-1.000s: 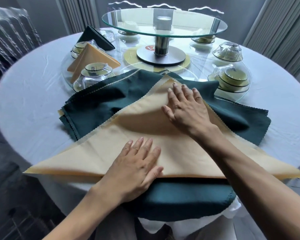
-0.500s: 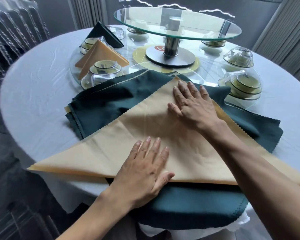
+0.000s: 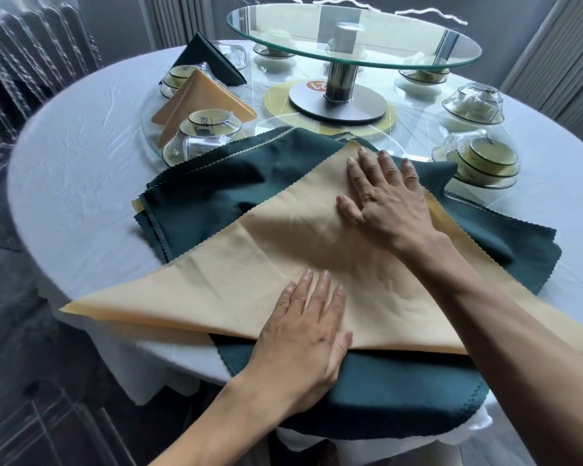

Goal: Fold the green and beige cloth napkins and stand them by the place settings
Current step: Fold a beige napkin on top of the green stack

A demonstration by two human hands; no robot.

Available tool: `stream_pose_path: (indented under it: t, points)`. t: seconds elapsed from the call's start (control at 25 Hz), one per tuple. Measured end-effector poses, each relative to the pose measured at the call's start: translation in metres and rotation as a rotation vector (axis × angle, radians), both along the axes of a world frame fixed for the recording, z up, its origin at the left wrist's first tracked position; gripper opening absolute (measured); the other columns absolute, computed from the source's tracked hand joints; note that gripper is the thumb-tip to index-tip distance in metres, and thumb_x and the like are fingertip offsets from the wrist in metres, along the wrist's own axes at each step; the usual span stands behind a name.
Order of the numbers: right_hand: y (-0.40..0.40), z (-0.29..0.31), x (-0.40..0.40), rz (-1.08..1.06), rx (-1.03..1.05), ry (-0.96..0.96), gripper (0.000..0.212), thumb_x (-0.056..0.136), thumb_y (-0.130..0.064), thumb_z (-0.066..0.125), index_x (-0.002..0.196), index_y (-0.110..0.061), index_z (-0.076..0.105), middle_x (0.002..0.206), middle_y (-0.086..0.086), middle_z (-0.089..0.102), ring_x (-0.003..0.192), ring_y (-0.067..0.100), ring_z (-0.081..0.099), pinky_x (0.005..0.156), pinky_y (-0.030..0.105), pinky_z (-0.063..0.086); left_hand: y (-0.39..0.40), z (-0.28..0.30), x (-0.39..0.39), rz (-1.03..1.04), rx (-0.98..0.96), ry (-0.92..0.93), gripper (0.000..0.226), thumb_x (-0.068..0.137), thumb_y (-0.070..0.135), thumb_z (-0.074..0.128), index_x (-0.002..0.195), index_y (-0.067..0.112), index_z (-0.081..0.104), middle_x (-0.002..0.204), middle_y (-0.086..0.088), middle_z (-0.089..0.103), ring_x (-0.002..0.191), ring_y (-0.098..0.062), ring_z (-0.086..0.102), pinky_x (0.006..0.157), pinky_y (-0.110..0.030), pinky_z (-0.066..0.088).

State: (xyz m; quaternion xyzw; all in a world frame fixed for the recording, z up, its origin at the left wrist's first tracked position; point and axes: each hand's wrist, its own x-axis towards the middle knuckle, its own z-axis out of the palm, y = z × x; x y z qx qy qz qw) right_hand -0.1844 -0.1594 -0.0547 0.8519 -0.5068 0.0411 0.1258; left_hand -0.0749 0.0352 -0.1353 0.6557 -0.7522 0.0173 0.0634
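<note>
The beige napkin (image 3: pixel 249 264), folded to a triangle, is laid over the green napkins (image 3: pixel 216 190) on the surface. It is pressed by the flat, open left hand (image 3: pixel 308 326) and right hand (image 3: pixel 386 200), presumably to set the crease.

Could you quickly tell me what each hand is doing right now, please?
Left hand: open, flat on the beige napkin.
Right hand: open, flat on it.
</note>
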Motion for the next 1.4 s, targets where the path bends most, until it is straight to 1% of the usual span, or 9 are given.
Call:
stream_pose_path:
  t: [0.24, 0.36, 0.52, 0.64, 0.72, 0.88, 1.04, 1.2, 1.4]
  points:
    - [0.131, -0.038, -0.003, 0.046, 0.134, -0.458, 0.065, 0.096, -0.046, 0.019, 0.155, -0.018, 0.023, 0.163, 0.002, 0.011, 0.151, 0.019, 0.006, 0.120, 0.036, 0.001, -0.001, -0.008, 0.004, -0.064, -0.030, 0.055, 0.063, 0.096, 0.043, 0.033, 0.148, 0.009, 0.041, 0.153, -0.013, 0.041, 0.143, -0.031, 0.036, 0.110, -0.041, 0.019]
    - [0.188, -0.070, -0.034, -0.038, 0.312, -0.369, 0.075, 0.094, -0.061, -0.010, 0.156, -0.026, 0.011, 0.162, -0.006, 0.000, 0.150, 0.016, -0.006, 0.117, 0.035, -0.007, -0.003, -0.007, 0.005, -0.060, 0.003, 0.033, 0.063, 0.094, 0.040, 0.031, 0.150, 0.013, 0.037, 0.156, -0.012, 0.037, 0.144, -0.031, 0.033, 0.111, -0.042, 0.018]
    - [0.155, -0.080, -0.141, -0.306, 0.257, -0.247, 0.079, 0.082, -0.069, -0.019, 0.153, -0.034, -0.006, 0.158, -0.014, -0.015, 0.145, 0.007, -0.017, 0.119, 0.034, -0.011, -0.001, -0.002, 0.003, -0.040, 0.067, 0.063, 0.071, 0.089, 0.058, -0.008, 0.153, 0.028, -0.014, 0.160, 0.000, -0.022, 0.149, -0.021, -0.021, 0.117, -0.036, -0.014]
    - [0.126, -0.072, -0.226, -0.593, 0.353, -0.200, 0.078, 0.086, -0.066, -0.008, 0.155, -0.032, -0.002, 0.163, -0.008, -0.008, 0.149, 0.012, -0.008, 0.121, 0.041, -0.004, -0.002, 0.003, 0.002, -0.046, 0.099, 0.026, 0.070, 0.096, 0.055, 0.008, 0.157, 0.022, 0.016, 0.164, -0.007, 0.011, 0.151, -0.027, 0.009, 0.117, -0.037, -0.002]
    - [0.122, -0.063, -0.241, -0.698, 0.339, -0.176, 0.080, 0.085, -0.061, -0.004, 0.156, -0.027, 0.004, 0.164, -0.004, -0.003, 0.151, 0.017, -0.005, 0.121, 0.044, -0.001, -0.001, 0.008, 0.000, -0.034, 0.124, 0.036, 0.071, 0.094, 0.057, 0.004, 0.157, 0.024, 0.010, 0.164, -0.005, 0.005, 0.151, -0.024, 0.002, 0.117, -0.034, -0.008]
    - [0.150, -0.054, -0.148, -0.381, 0.078, -0.295, 0.073, 0.093, -0.052, 0.009, 0.154, -0.015, 0.023, 0.162, 0.004, 0.013, 0.150, 0.022, 0.010, 0.120, 0.038, 0.002, 0.000, 0.010, 0.000, -0.028, 0.156, 0.067, 0.073, 0.077, 0.059, -0.021, 0.144, 0.031, -0.031, 0.151, 0.006, -0.037, 0.143, -0.015, -0.035, 0.113, -0.032, -0.025]
    - [0.179, -0.070, -0.046, -0.033, 0.210, -0.305, 0.068, 0.098, -0.053, 0.005, 0.154, -0.019, 0.023, 0.161, -0.004, 0.010, 0.149, 0.015, 0.011, 0.117, 0.033, 0.003, -0.001, 0.010, 0.002, -0.022, 0.143, 0.058, 0.079, 0.077, 0.054, -0.019, 0.152, 0.029, -0.022, 0.160, 0.002, -0.029, 0.147, -0.017, -0.029, 0.119, -0.035, -0.019]
    - [0.173, -0.088, -0.046, -0.048, 0.123, -0.176, 0.065, 0.103, -0.048, 0.008, 0.147, -0.014, 0.041, 0.153, 0.004, 0.038, 0.142, 0.023, 0.033, 0.111, 0.040, 0.016, -0.001, 0.007, 0.011, -0.053, 0.102, 0.077, 0.079, 0.082, 0.058, -0.011, 0.155, 0.029, -0.013, 0.161, 0.002, -0.023, 0.149, -0.017, -0.023, 0.120, -0.034, -0.016]
    - [0.173, -0.093, -0.047, -0.042, 0.086, -0.144, 0.061, 0.101, -0.048, 0.019, 0.149, -0.015, 0.039, 0.155, 0.002, 0.034, 0.143, 0.022, 0.029, 0.113, 0.035, 0.010, 0.039, -0.006, 0.122, 0.004, 0.080, 0.072, 0.070, 0.083, 0.078, -0.017, 0.147, 0.050, -0.022, 0.158, 0.016, -0.025, 0.144, -0.002, -0.030, 0.117, -0.026, -0.019]
